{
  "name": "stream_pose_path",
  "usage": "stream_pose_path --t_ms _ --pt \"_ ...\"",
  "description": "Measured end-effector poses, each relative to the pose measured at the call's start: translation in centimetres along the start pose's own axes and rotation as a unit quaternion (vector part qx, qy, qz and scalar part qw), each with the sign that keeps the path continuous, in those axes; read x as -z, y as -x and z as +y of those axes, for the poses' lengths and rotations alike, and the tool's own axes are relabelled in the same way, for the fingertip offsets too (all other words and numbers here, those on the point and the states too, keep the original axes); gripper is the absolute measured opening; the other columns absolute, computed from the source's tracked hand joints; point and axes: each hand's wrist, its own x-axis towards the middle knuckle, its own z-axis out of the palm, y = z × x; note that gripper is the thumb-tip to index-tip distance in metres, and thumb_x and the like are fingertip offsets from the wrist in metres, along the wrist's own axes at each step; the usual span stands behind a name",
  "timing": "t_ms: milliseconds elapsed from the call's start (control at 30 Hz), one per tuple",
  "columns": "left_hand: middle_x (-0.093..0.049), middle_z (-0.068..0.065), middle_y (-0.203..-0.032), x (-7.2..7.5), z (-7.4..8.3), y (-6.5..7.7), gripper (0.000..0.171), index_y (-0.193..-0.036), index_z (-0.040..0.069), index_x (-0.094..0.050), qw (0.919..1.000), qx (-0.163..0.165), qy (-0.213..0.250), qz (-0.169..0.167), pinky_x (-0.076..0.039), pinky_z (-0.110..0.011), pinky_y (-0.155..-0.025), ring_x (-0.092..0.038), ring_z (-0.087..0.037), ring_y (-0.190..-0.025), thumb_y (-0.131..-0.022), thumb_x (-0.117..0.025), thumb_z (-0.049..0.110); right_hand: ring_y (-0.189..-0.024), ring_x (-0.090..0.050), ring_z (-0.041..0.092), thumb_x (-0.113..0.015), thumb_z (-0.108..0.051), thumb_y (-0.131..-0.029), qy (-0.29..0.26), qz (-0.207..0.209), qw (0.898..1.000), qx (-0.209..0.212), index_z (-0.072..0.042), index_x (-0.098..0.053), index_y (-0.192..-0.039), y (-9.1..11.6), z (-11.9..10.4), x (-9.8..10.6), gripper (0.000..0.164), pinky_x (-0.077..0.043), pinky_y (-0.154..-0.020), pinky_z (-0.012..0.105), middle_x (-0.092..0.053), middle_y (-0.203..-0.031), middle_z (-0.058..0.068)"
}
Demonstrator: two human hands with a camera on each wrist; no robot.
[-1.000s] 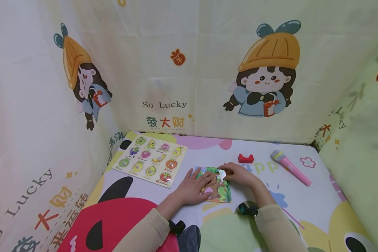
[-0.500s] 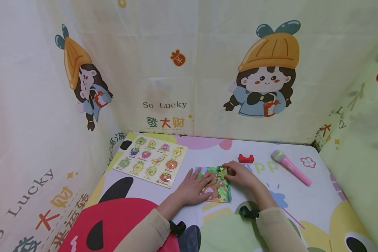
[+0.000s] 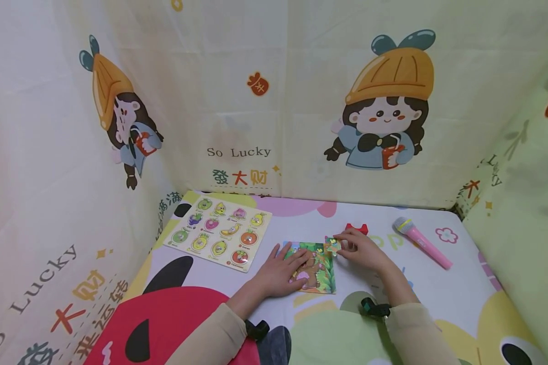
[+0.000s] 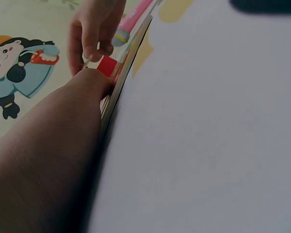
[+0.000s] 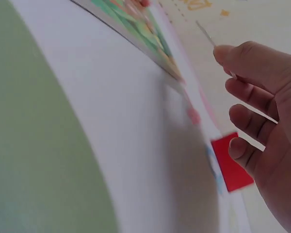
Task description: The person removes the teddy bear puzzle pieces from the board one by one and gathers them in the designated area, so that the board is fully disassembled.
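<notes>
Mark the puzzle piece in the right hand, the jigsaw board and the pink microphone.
puzzle piece [image 3: 332, 245]: head view, middle of the piece the right hand [image 3: 363, 251] pinches.
jigsaw board [image 3: 321, 271]: head view, its bare right half.
pink microphone [image 3: 422, 243]: head view, mid-handle.

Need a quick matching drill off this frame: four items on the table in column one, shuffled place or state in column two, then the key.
Things
1. jigsaw piece
2. jigsaw board
3. toy microphone
4. fruit peg puzzle

Places or states
A. lies flat at the far left of the table, no hand on it
B. pinched in the right hand, just off the board's far right corner
C. lies pink near the table's right edge, apart from both hands
D. pressed flat under the left hand

Pairs: 1-B, 2-D, 3-C, 4-A
</notes>
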Motion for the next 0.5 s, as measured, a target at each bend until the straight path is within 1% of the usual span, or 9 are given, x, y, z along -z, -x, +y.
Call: stream_pose_path --t_ms 133,200,333,433,500 --pt "-0.016 0.016 -0.165 0.0 0.0 0.0 0.068 -0.158 0.038 -0.019 1.0 0.0 0.002 0.001 -0.009 -0.058 -0.123 -0.008 -0.031 -0.155 -0.097 -0.021 0.07 -0.092 -0.051 0.02 -0.076 -0.028 -0.086 -0.008 0.001 1.0 -0.005 -0.021 -0.064 -0.131 1.0 1.0 1.7 0.046 -0.047 -0.073 0.03 -0.056 -0.125 0.008" --pt "-0.016 0.016 -0.165 0.0 0.0 0.1 0.068 -0.158 0.038 -0.019 1.0 0.0 0.004 0.0 -0.008 -0.058 -0.123 -0.007 -0.03 -0.155 -0.097 -0.021 0.07 -0.088 -0.051 0.019 -0.076 -0.028 -0.087 -0.012 0.0 1.0 -0.01 -0.022 -0.064 -0.132 1.5 1.7 2.4 0.047 -0.046 -0.069 0.028 -0.056 -0.119 0.007" --pt "-0.016 0.016 -0.165 0.0 0.1 0.1 0.068 -0.158 0.038 -0.019 1.0 -0.001 0.003 0.001 -0.009 -0.058 -0.123 -0.007 -0.03 -0.155 -0.097 -0.021 0.069 -0.086 -0.049 0.017 -0.075 -0.03 -0.088 -0.003 0.002 1.0 -0.021 -0.022 -0.063 -0.133 2.7 3.4 3.8 0.047 -0.045 -0.065 0.024 -0.055 -0.116 0.003" --pt "-0.016 0.016 -0.165 0.0 0.1 0.1 0.068 -0.158 0.038 -0.018 1.0 0.0 0.004 0.003 -0.009 -0.058 -0.123 -0.008 -0.03 -0.155 -0.097 -0.021 0.069 -0.088 -0.049 0.017 -0.074 -0.032 -0.089 0.011 0.004 1.0 -0.029 -0.021 -0.063 -0.133 3.7 4.7 4.8 0.046 -0.044 -0.065 0.024 -0.056 -0.12 0.004" --pt "-0.016 0.016 -0.165 0.0 0.1 0.1 0.068 -0.158 0.038 -0.019 1.0 0.001 0.004 0.003 -0.009 -0.058 -0.123 -0.008 -0.03 -0.155 -0.098 -0.022 0.069 -0.089 -0.049 0.017 -0.073 -0.035 -0.089 0.016 0.003 0.999 -0.043 -0.021 -0.063 -0.133 4.3 5.4 5.5 0.047 -0.044 -0.064 0.024 -0.057 -0.122 0.005"
